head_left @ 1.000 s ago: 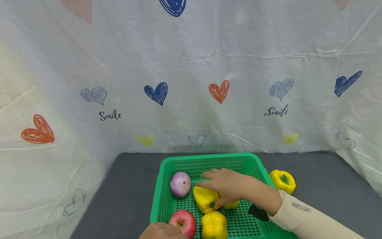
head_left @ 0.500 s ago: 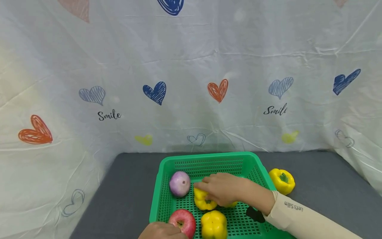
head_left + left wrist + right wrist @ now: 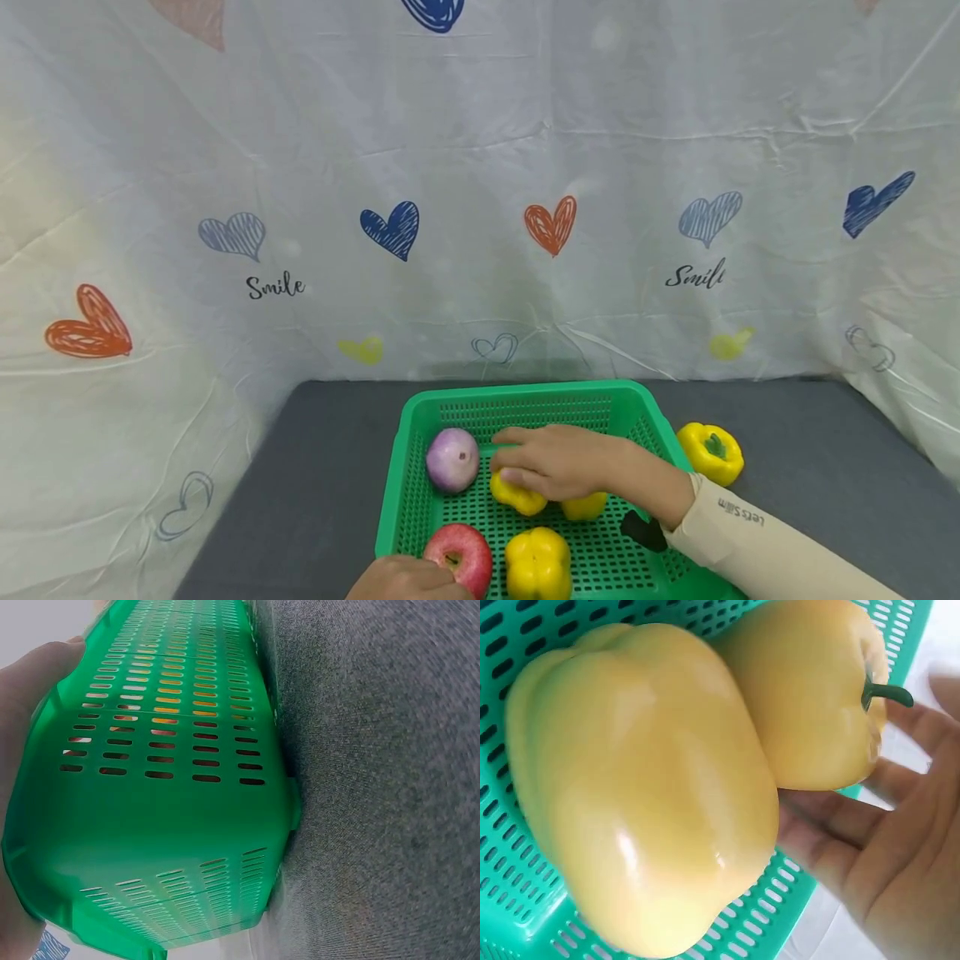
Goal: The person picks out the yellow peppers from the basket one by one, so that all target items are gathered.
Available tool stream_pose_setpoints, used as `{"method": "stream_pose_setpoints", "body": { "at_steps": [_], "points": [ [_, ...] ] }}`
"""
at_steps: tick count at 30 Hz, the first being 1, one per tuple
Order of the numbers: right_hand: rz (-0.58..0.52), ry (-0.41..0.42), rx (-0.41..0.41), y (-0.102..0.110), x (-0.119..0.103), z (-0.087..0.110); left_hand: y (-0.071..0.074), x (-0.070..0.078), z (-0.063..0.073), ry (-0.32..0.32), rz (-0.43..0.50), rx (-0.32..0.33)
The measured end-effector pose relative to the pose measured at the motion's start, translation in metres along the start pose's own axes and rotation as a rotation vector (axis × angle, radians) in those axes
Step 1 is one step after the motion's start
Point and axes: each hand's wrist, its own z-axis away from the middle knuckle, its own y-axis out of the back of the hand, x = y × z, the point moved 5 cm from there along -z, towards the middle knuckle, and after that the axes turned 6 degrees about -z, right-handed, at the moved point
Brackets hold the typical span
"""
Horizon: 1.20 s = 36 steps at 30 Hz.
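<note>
A green plastic basket (image 3: 637,408) holds several pieces of produce. My left hand (image 3: 408,579) grips its near-left rim; in the left wrist view the thumb (image 3: 49,664) lies over the rim. Inside, my right hand (image 3: 555,458) reaches over a yellow bell pepper (image 3: 519,496), partly covering it. In the right wrist view, the loosely extended fingers (image 3: 832,817) touch the stem side of that pepper (image 3: 802,697), with the thumb apart from it. A second yellow pepper (image 3: 645,787) sits beside it, and a third pepper (image 3: 537,565) stands nearer me.
A purple onion (image 3: 453,460) lies at the basket's left and a red apple (image 3: 461,557) near the left hand. Outside on the right, another yellow pepper (image 3: 709,454) rests on the dark grey tabletop (image 3: 322,467). A white curtain (image 3: 465,150) hangs behind.
The pepper beneath my right hand has turned, so its stem no longer shows in the head view. The right fingers closed in over it, then spread again. The left hand stays put.
</note>
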Motion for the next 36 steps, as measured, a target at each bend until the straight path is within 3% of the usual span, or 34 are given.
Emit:
{"method": "stream_pose_setpoints", "body": {
  "at_steps": [4, 9, 17, 22, 28, 36],
  "points": [
    [-0.076, -0.056, -0.032, -0.002, 0.003, -0.001, 0.0, 0.0, -0.001, -0.004, 0.003, -0.011],
    [-0.067, -0.106, -0.063, -0.003, 0.004, -0.001, 0.0, -0.001, -0.001, -0.01, 0.015, -0.031],
    [-0.071, -0.167, -0.086, 0.002, 0.01, 0.002, 0.0, 0.0, -0.007, -0.03, -0.019, -0.005],
    [-0.075, -0.156, -0.109, 0.005, 0.009, 0.006, 0.001, -0.001, -0.011, -0.034, -0.028, -0.012],
    [-0.096, -0.165, -0.131, 0.0, 0.006, 0.004, 0.001, 0.0, -0.006, -0.014, -0.019, -0.014],
    [-0.051, -0.083, -0.086, -0.005, 0.004, 0.002, -0.003, -0.005, 0.001, -0.019, 0.002, -0.074]
  ]
}}
